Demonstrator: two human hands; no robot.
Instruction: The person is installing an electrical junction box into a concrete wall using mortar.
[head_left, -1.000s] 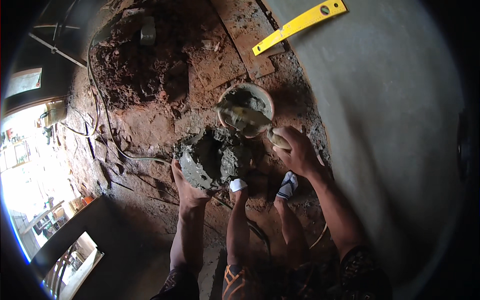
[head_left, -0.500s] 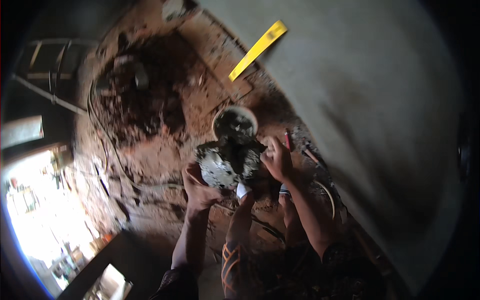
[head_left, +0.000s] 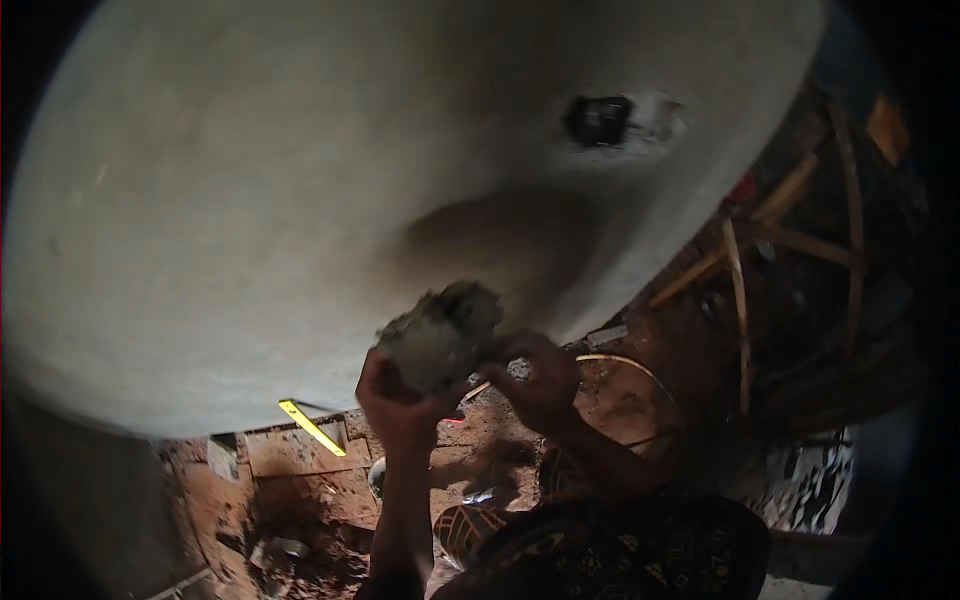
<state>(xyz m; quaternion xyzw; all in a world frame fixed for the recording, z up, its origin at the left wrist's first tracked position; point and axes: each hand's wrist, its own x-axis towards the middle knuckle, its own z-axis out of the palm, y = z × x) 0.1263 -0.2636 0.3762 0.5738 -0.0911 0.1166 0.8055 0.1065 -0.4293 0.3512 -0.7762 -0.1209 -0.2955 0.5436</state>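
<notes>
My left hand (head_left: pixel 398 390) grips a rough mass coated in wet grey mortar (head_left: pixel 435 335) from below and the left. On its right, my right hand (head_left: pixel 530 375) has curled fingers on the mass. Above them is a grey plastered wall (head_left: pixel 250 200), with a dark square opening (head_left: pixel 600 122) ringed by pale patching at upper right. Behind my left forearm, a bowl (head_left: pixel 378 478) is partly hidden on the floor.
A yellow level (head_left: pixel 312 428) leans at the wall's foot. Wooden poles (head_left: pixel 738 310) stand crossed to the right, with a curved hose (head_left: pixel 640 368) on the dirt floor near them. Rubble (head_left: pixel 285 550) lies at lower left.
My view has swung from the floor up to the wall, both hands carrying the mass. The trowel that was in my right hand one second ago is gone from it.
</notes>
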